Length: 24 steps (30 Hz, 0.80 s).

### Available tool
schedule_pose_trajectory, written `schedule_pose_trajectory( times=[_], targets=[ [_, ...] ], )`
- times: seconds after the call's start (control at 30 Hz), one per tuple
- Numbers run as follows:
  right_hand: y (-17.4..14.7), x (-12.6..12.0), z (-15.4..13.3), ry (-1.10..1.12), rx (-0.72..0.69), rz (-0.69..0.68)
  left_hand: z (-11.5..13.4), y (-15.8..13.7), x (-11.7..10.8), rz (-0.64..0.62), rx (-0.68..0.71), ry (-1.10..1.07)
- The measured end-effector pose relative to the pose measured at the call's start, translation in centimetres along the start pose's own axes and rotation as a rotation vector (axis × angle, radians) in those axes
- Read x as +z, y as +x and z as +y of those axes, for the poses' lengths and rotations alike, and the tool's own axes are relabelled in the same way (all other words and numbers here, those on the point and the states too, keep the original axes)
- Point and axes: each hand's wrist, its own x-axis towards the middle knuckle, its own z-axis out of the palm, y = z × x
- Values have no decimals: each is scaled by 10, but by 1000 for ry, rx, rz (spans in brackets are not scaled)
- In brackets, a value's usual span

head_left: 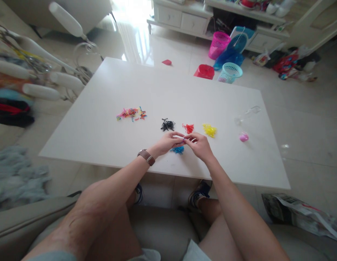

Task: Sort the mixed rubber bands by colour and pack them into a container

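My left hand (170,142) and my right hand (199,144) meet fingertip to fingertip over the front middle of the white table (146,87). Both are closed in a pinch on a small purple piece (184,139), too small to make out fully; it may be a rubber band. Just below them, partly covered by my fingers, lies a pile of blue bands (178,150). Behind my hands are piles of black bands (167,125) and red bands (188,128). Yellow bands (210,130) form another pile to the right. Farther left lies a mixed-colour heap (131,113).
A clear bottle-like container (248,115) lies on the right of the table, near a pink round object (243,137). On the floor beyond stand a red stool-like object (205,71), a light-blue basket (230,72) and a pink basket (219,45). A white metal rack (62,79) stands left.
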Motion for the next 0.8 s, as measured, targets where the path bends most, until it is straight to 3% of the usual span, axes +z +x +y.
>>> schedule_pose_trajectory(
  times=[0.2,0.37,0.6,0.8],
  targets=[
    [2,0,1,70,105,93,1,0,-2,-8,6,10],
    [7,-20,7,49,169,180,4,-2,-1,15,4,9],
    [3,-65,19,-336,315,-15,5,0,1,63,-22,-11],
    [-7,-76,33,-454,395,-241,5,0,1,67,-28,-25]
  ],
)
